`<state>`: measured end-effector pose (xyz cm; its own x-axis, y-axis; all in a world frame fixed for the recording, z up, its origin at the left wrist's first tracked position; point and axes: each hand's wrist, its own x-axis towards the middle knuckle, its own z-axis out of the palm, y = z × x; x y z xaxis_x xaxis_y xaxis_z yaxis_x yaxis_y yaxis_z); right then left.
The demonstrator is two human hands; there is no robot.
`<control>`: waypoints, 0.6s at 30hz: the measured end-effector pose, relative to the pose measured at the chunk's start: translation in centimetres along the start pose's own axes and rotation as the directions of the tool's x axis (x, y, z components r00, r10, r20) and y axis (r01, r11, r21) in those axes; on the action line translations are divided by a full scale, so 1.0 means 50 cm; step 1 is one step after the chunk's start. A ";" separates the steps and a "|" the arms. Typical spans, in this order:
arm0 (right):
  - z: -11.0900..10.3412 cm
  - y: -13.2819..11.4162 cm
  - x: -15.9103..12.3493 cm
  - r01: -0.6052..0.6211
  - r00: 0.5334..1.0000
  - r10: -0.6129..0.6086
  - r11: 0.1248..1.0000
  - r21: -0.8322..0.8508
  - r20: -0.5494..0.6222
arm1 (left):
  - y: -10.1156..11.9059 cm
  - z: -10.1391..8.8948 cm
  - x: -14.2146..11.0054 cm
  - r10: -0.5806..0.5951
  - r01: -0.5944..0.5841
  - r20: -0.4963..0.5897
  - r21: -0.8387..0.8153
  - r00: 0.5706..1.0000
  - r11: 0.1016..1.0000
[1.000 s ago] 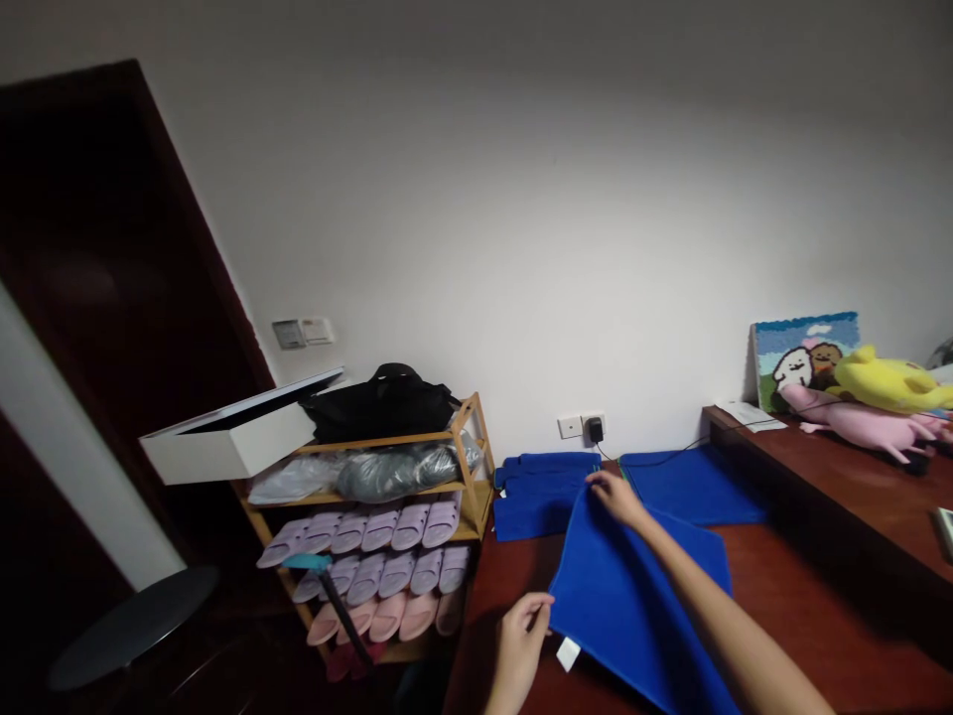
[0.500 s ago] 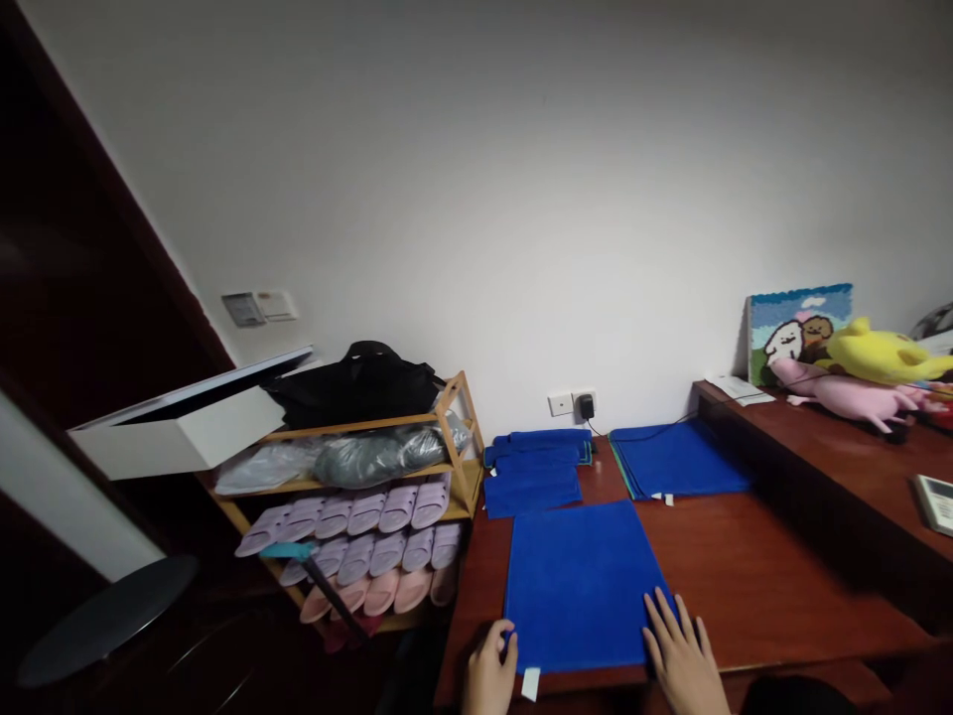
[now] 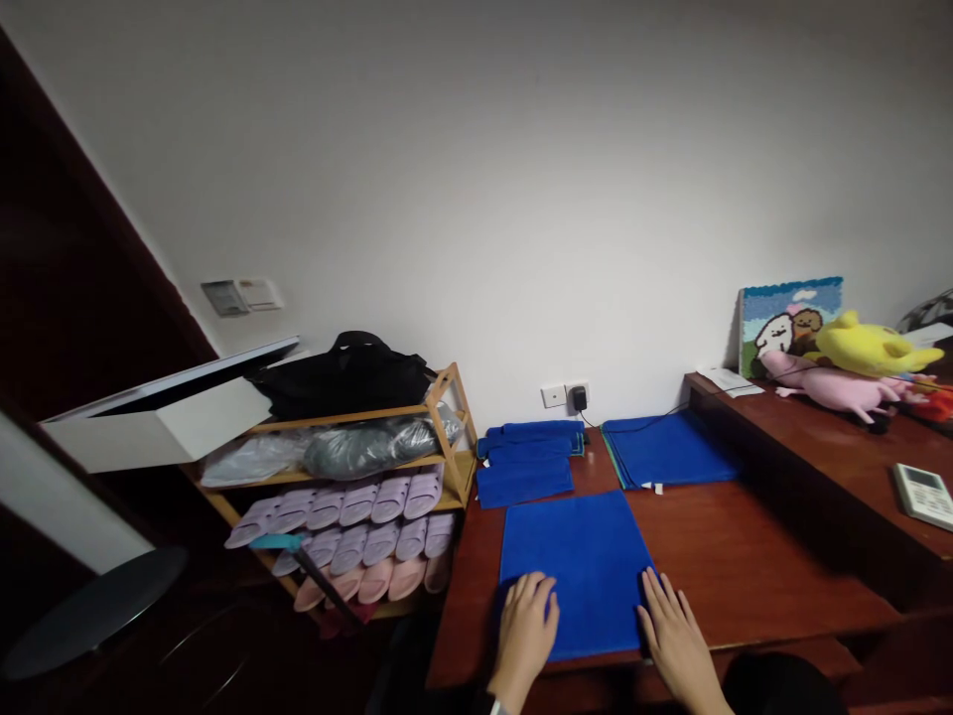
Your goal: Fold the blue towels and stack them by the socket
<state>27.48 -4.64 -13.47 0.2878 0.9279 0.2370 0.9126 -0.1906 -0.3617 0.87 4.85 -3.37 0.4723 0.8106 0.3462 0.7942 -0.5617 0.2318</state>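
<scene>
Though partly under blue cloth (image 3: 588,546), reddish desk (image 3: 745,556) beside wall (image 3: 521,199).

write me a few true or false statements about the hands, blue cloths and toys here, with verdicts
1. The left hand lies over the left part of the flat blue cloth. True.
2. The right hand lifts the cloth's far edge into the air. False: it is at the cloth's right edge, and the cloth lies flat on the desk.
3. The yellow plush toy lies on top of the pink plush toy. True.
4. The folded blue cloths at the back left sit on the shoe rack. False: they lie on the desk, near the wall.
5. White tags show at the near edge of the blue stack at the back right. True.
</scene>
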 end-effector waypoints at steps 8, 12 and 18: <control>0.026 0.026 -0.007 0.053 0.998 -0.052 0.999 0.012 -0.044 | 0.075 0.125 0.063 0.106 -0.097 0.236 -0.048 0.966 0.994; 0.027 0.028 -0.008 0.042 0.998 -0.041 0.999 0.016 -0.045 | -0.020 0.111 0.022 -0.082 0.066 0.233 0.079 0.969 0.995; -0.019 0.001 0.053 -0.019 1.000 0.019 1.000 -0.010 -0.010 | -0.107 0.072 -0.028 -0.197 0.161 0.203 0.180 0.959 0.970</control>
<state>28.56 -2.50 -12.02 0.3082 0.9209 0.2388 0.9097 -0.2118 -0.3571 -2.66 7.31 -8.38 0.3745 0.9216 0.1019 0.9155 -0.3849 0.1169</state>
